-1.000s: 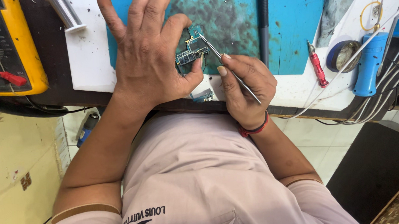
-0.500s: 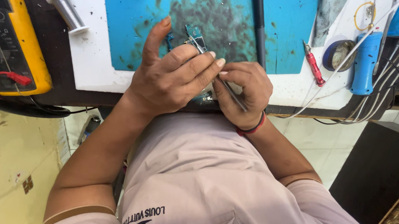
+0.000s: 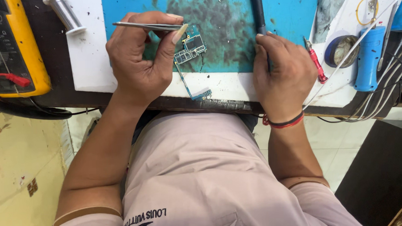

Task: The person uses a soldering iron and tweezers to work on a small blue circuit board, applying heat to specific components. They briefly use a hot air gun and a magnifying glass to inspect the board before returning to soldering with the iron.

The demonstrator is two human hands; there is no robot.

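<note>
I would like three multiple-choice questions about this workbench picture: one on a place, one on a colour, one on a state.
1. Where does the circuit board lie?
A. on the blue mat
B. on the floor
C. on the multimeter

2. What colour is the multimeter's casing?
A. green
B. yellow
C. white

3. What does the left hand hold?
A. nothing
B. a red screwdriver
C. metal tweezers

Answers:
1 A, the board rests on the mat by the left thumb.
2 B, its edge is yellow.
3 C, fingers pinch the tweezers; the right hand grips a dark tool.

White bench (image 3: 92,72) carries a stained blue mat (image 3: 233,27)
</note>
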